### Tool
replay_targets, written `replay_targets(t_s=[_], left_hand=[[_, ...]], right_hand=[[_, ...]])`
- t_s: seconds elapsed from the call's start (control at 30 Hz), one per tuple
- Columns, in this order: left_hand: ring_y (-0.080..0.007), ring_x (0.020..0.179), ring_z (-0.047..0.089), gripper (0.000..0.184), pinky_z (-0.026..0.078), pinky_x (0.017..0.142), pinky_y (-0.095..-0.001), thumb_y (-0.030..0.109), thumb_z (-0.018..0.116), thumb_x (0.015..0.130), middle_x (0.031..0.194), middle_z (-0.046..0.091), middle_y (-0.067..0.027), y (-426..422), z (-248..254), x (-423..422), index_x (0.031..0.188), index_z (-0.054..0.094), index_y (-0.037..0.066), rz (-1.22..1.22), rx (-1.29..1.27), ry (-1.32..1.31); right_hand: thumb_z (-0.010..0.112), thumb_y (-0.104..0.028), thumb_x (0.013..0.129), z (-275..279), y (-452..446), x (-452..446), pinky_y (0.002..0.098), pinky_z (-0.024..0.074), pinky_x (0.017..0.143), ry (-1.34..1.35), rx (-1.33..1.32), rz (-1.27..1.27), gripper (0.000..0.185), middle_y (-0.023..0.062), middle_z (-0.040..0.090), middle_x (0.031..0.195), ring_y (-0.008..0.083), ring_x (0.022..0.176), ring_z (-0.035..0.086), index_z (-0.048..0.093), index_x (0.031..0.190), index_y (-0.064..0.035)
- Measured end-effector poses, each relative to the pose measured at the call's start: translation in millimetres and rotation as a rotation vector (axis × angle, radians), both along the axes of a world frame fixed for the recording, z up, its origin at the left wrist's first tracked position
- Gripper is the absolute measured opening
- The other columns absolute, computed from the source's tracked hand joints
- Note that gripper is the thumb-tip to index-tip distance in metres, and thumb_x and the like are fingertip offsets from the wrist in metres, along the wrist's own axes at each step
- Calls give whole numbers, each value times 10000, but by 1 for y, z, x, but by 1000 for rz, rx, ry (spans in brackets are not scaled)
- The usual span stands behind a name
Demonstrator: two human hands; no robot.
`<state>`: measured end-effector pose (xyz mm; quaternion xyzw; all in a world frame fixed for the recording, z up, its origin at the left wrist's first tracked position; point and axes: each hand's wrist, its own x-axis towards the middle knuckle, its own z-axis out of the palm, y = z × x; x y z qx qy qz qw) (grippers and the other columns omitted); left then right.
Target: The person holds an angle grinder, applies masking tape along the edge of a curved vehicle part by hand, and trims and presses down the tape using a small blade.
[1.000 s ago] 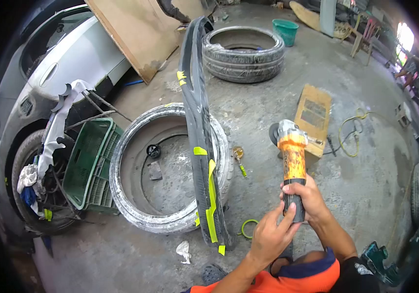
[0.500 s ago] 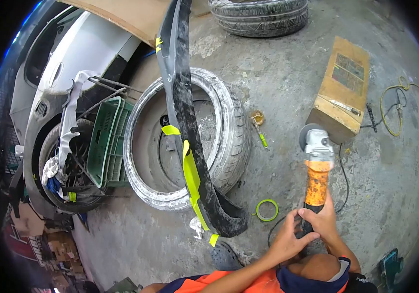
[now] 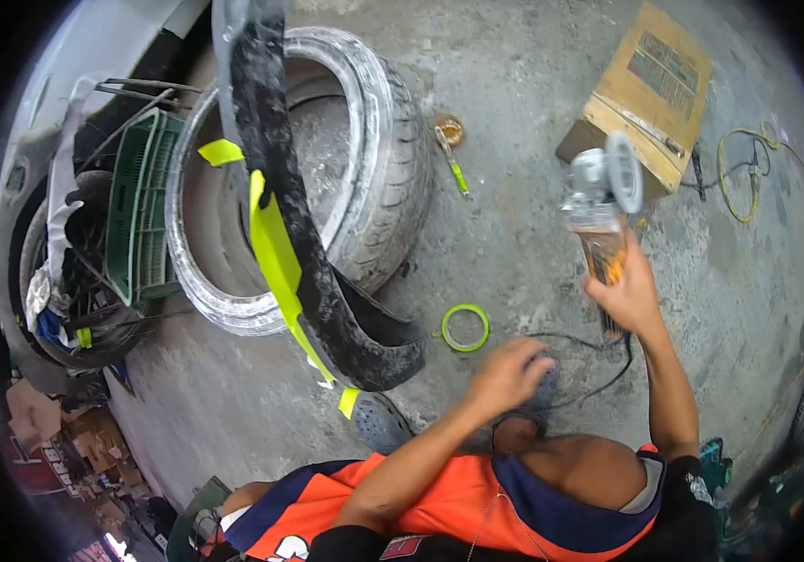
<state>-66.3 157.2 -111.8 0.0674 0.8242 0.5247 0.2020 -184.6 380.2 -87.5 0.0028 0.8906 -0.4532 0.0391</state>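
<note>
My right hand (image 3: 629,288) is wrapped round the orange and black body of an angle grinder (image 3: 601,245), whose metal head and round disc point up and away from me. The grinder is slightly blurred. My left hand (image 3: 507,377) is off the tool, to its lower left, with loosely bent fingers apart and nothing seen in them. A black cord hangs from the grinder's lower end. To the left, a long dark curved car part (image 3: 275,159) with yellow-green tape strips (image 3: 274,253) leans across a dusty tire (image 3: 388,178).
A wooden box (image 3: 655,89) stands beyond the grinder, with a yellow cable (image 3: 725,178) to its right. A green tape roll (image 3: 485,328) and a small brush (image 3: 458,176) lie on the floor. A green crate (image 3: 144,206) stands beside a car at the left.
My left hand has let go of the grinder's lower end and moved left. The grinder has turned, so its disc now faces right. The view has tilted further down.
</note>
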Motion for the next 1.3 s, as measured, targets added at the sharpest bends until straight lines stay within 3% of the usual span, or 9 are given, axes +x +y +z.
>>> replay_targets(t_s=[0.1, 0.2, 0.5, 0.6, 0.87, 0.97, 1.1, 1.17, 1.3], left_hand=[[-369, 1013, 664, 303, 527, 869, -433, 236, 730, 913, 1075, 688, -179, -32, -44, 28, 1131, 678, 33, 87, -208, 32], [-345, 1041, 612, 386, 459, 883, -481, 210, 749, 865, 1083, 628, -138, -54, -65, 30, 1198, 621, 62, -34, -613, 228], [-331, 1012, 601, 185, 444, 840, -463, 180, 659, 923, 1014, 632, -130, -62, -71, 26, 1069, 634, 67, -90, -609, 173], [-351, 948, 596, 233, 465, 830, -435, 159, 693, 927, 1025, 628, -145, -51, -48, 16, 1110, 639, 25, 161, -319, 215], [-114, 985, 593, 233, 469, 898, -273, 135, 624, 1025, 1033, 657, -22, -47, 12, -23, 1225, 629, 15, 332, 333, -292], [-119, 1000, 624, 229, 498, 910, -285, 121, 590, 1045, 1104, 673, -35, -52, 44, -34, 1247, 622, 18, 466, 574, -451], [-248, 1076, 678, 252, 559, 982, -524, 155, 552, 1058, 1166, 664, -110, -52, 80, -44, 1263, 562, 10, 644, 891, -550], [-266, 1136, 664, 287, 543, 1016, -509, 153, 547, 1059, 1243, 648, -142, -54, 84, -44, 1298, 533, -5, 636, 1028, -612], [-267, 1135, 667, 316, 553, 1001, -483, 148, 554, 1055, 1253, 644, -157, -44, 91, -49, 1330, 525, -5, 681, 1096, -659]], right_hand=[[760, -137, 696, -35, 11, -10, 502, 519, 847, -172, 350, 9, 636, 243, 695, 1058, 445, 1023, 658, 512, 1275, -47], [750, -108, 712, -77, 18, -3, 535, 506, 825, -95, 414, 29, 588, 257, 676, 1046, 473, 987, 636, 518, 1251, -68], [832, -172, 713, -120, 14, 8, 524, 470, 880, -26, 468, -91, 696, 224, 662, 1123, 428, 1038, 631, 510, 1310, -21], [840, -198, 717, -127, 13, 14, 522, 464, 885, -14, 547, -95, 709, 219, 660, 1124, 411, 1037, 633, 516, 1323, -27], [845, -227, 733, -125, 13, 18, 500, 455, 938, -49, 568, -132, 764, 209, 607, 1232, 404, 1121, 591, 508, 1387, -20], [853, -225, 732, -98, 6, 22, 483, 451, 987, 170, 598, -126, 789, 203, 598, 1265, 402, 1154, 579, 508, 1410, -18], [872, -263, 734, 3, -32, 39, 473, 439, 1027, 378, 41, 49, 707, 194, 617, 1305, 393, 1188, 586, 595, 1338, -20], [865, -276, 756, 30, -50, 47, 462, 440, 1029, 350, -143, 323, 647, 173, 647, 1263, 355, 1179, 606, 626, 1303, -25], [843, -259, 794, 18, -70, 49, 452, 450, 971, 341, -251, 399, 502, 102, 705, 1105, 304, 1082, 637, 676, 1214, -41]])
